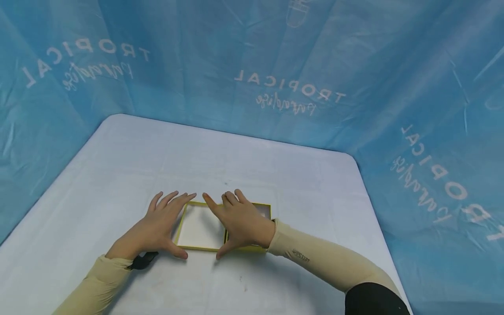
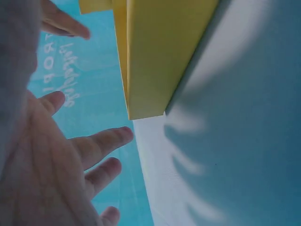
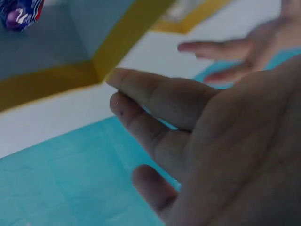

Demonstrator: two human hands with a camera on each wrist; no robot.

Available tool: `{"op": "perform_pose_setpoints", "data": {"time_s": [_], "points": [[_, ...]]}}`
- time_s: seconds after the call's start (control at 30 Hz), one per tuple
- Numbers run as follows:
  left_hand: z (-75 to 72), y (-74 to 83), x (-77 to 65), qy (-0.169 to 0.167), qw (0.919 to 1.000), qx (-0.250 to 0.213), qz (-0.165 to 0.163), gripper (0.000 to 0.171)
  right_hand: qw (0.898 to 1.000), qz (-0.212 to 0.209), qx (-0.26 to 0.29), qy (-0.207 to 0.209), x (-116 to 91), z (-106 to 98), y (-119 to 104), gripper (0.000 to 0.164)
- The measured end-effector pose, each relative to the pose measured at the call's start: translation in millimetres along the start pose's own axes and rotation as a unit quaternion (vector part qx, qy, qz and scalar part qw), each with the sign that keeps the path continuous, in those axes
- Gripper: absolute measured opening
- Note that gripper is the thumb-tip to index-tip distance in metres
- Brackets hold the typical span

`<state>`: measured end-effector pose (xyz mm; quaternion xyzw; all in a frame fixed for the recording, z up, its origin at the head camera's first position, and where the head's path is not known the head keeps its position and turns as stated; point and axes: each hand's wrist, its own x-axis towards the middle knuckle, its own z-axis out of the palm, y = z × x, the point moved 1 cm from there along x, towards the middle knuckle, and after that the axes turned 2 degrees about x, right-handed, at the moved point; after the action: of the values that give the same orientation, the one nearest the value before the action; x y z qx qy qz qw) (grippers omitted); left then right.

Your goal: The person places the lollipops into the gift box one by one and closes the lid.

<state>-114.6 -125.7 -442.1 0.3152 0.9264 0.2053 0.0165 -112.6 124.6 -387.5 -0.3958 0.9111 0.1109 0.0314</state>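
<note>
A shallow yellow-edged box part with a white inside (image 1: 201,227) lies on the table. Against its right side is a second yellow-edged part with a grey inside (image 1: 264,211), largely hidden under my right hand. My left hand (image 1: 157,226) is spread around the left end of the white part, thumb at the near corner. Over the join between the parts, my right hand (image 1: 245,222) reaches with fingers extended. In the right wrist view, its fingertip meets a corner of the yellow rim (image 3: 61,79), and a shiny blue-and-purple wrapped item (image 3: 21,14) lies inside.
A white cloth covers the table (image 1: 244,162), which has rounded far corners. Blue curtains (image 1: 220,52) with white lettering hang behind it and along both sides. A black band (image 1: 142,260) is on the left wrist, below the hand.
</note>
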Motion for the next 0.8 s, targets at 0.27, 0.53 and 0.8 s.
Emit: {"op": "perform_pose_setpoints", "data": {"time_s": [0.27,0.53,0.8], "points": [[2.3,2.9,0.7,-0.005,0.9999,0.005,0.013,0.147,0.997,-0.015,-0.070,0.011,4,6,-13,0.155],[2.2,2.3,2.3,-0.001,0.9997,-0.002,0.023,0.147,0.993,0.002,-0.120,0.002,4,8,-18,0.154],[4.1,0.0,3.9,-0.027,0.9995,-0.012,0.012,0.137,0.990,-0.011,-0.139,0.012,6,11,-20,0.148]]}}
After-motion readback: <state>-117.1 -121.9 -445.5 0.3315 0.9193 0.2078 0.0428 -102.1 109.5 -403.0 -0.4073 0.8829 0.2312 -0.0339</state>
